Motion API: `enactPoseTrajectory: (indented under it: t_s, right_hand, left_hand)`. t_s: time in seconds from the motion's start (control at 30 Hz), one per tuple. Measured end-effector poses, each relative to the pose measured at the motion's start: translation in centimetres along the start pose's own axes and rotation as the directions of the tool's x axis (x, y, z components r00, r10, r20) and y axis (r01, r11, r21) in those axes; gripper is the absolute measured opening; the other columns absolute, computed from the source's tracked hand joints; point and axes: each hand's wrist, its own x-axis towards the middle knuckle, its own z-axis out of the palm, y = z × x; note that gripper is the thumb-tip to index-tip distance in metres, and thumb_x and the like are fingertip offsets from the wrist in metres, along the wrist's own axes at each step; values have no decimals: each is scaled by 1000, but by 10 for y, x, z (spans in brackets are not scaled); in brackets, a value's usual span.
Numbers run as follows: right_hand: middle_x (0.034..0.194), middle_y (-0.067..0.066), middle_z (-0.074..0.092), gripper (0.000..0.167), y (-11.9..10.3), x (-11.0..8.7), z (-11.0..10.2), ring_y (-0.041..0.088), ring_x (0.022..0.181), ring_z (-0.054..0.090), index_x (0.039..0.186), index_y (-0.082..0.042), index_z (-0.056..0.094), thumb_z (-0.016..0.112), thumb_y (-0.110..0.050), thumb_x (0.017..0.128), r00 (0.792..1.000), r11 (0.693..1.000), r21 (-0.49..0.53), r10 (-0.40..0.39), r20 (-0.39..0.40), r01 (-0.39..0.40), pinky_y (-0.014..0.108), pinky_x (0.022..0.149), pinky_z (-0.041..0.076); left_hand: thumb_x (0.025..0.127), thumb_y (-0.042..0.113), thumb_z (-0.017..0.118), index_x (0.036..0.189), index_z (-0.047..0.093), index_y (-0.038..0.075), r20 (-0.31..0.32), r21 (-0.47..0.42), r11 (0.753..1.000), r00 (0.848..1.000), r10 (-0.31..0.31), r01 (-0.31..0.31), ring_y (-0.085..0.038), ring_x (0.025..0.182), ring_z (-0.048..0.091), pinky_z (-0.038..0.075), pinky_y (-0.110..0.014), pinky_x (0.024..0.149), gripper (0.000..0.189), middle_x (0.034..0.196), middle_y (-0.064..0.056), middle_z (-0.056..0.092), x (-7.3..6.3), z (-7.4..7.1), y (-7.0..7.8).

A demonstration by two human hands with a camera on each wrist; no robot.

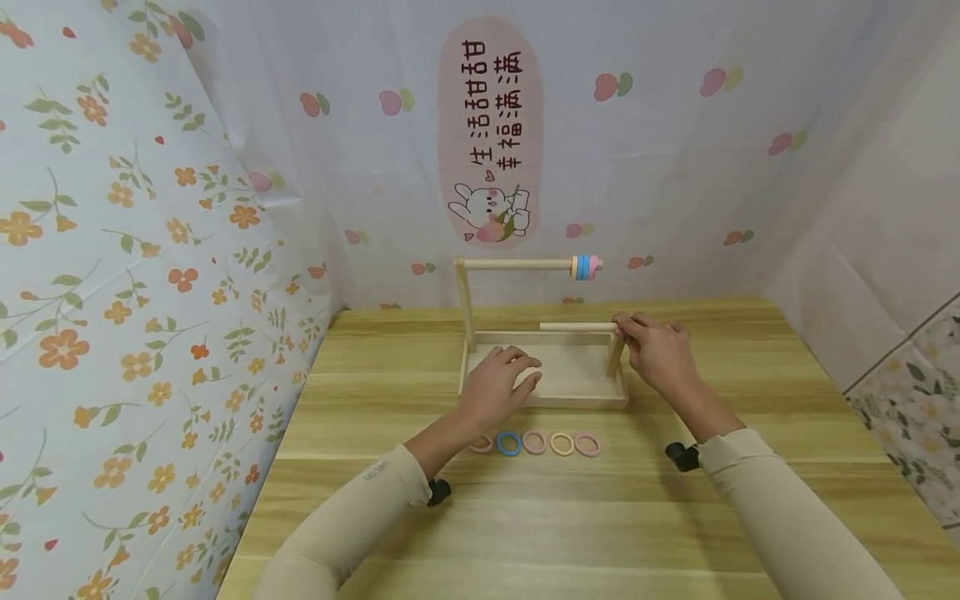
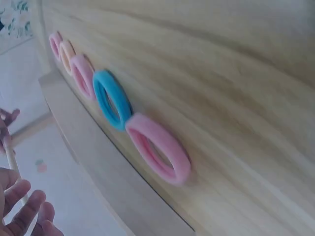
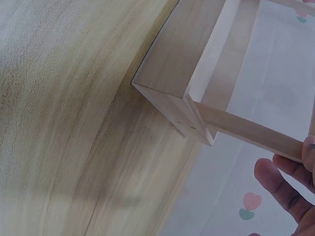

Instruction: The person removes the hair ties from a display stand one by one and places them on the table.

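A wooden rack has a shallow tray [image 1: 562,403], a tall left post with an upper rod [image 1: 517,264], and a shorter right post [image 1: 616,354] with a lower rod [image 1: 573,327]. My right hand [image 1: 662,354] pinches the top of the shorter post, at the lower rod's right end. Over the tray's left part hovers my left hand [image 1: 498,383], fingers loosely bent and holding nothing. Several hair ties [image 1: 584,267] in yellow, blue and pink hang near the upper rod's free end. In front of the tray lies a row of pink, blue [image 2: 112,100] and yellow hair ties.
The rack stands on a wood-grain table [image 1: 555,525], near its back edge. A printed cloth [image 1: 637,183] hangs behind, and a floral sheet [image 1: 150,292] borders the left side. Dark wrist cameras [image 1: 682,456] sit under both sleeves.
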Motion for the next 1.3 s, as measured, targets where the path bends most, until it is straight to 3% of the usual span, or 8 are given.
enactPoseTrajectory:
  t_s: [0.17,0.4,0.63,0.77,1.07,1.3]
  right_hand:
    - [112,12,79,21,1,-1,2,43,87,77,129,-13,77,67,-13,110,1000,1000,2,-8,-9,8,84,95,53]
    - [109,11,79,19,0,-2,1,43,80,75,127,-13,77,68,-12,110,1000,1000,15,-3,0,3,83,96,53]
    - [110,11,79,19,-1,-2,-1,43,82,75,127,-14,76,66,-12,111,1000,1000,17,0,17,0,83,97,52]
    - [110,11,79,19,0,-2,-1,43,81,75,126,-13,76,67,-12,111,1000,1000,17,-4,6,4,83,96,53]
    - [109,11,79,17,0,-2,1,42,83,76,124,-14,76,68,-11,109,1000,1000,17,-14,-12,14,83,95,53]
    - [106,12,79,16,0,-1,2,42,78,75,122,-13,77,69,-11,109,998,999,11,-34,-46,34,83,92,54]
  left_hand:
    - [112,32,68,131,80,17,-82,-14,998,995,-62,61,-24,116,74,66,-41,91,27,128,-3,77,1,-5,-15]
    - [111,29,70,132,79,14,-162,-91,983,972,-172,159,-30,121,74,65,-50,99,27,129,-7,78,5,-22,-32]
    - [114,33,65,135,77,13,-192,-138,961,945,-265,241,-31,112,72,65,-46,83,32,131,-10,75,8,-42,-48]
    - [115,34,63,133,77,9,-227,-173,947,924,-307,272,-31,105,74,65,-45,83,34,131,-12,73,12,-50,-60]
    - [116,32,61,138,67,3,-272,-297,905,882,-385,304,-38,106,70,62,-49,93,37,131,-20,67,24,-70,-75]
    - [118,35,56,159,53,4,-295,-299,910,879,-374,287,-36,108,71,61,-51,89,51,146,-19,64,39,-82,-78]
